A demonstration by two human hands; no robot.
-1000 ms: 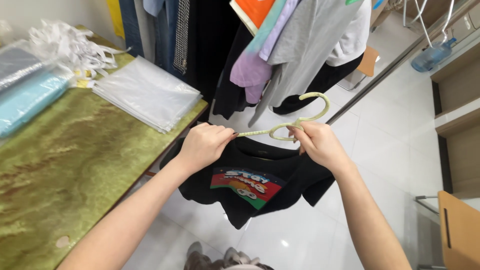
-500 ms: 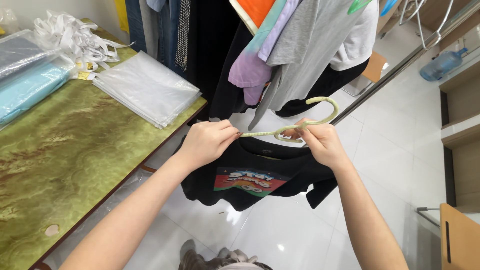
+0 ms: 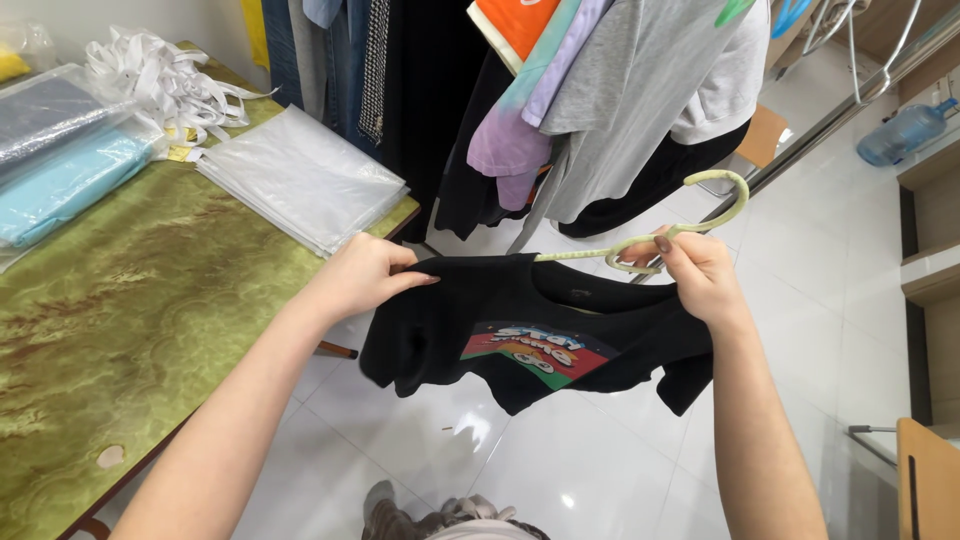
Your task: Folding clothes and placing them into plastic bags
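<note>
A black T-shirt [image 3: 520, 340] with a colourful print on its front hangs from a pale green plastic hanger [image 3: 690, 225] over the white floor. My left hand [image 3: 365, 275] grips the shirt's left shoulder and holds it stretched out sideways. My right hand [image 3: 690, 270] pinches the hanger just below its hook, together with the shirt's neckline. Most of the hanger's bar is hidden inside the shirt.
A table with a green marbled top [image 3: 110, 310] stands on the left, bearing a stack of clear plastic bags [image 3: 300, 175], bagged blue and grey cloth [image 3: 60, 170] and white ties [image 3: 160, 80]. Hung clothes [image 3: 600, 100] crowd a rack ahead. A water bottle [image 3: 905, 130] lies at far right.
My left hand has pulled the shirt's shoulder out to the left, spreading the garment wider. The hanger and my right hand have stayed roughly in place.
</note>
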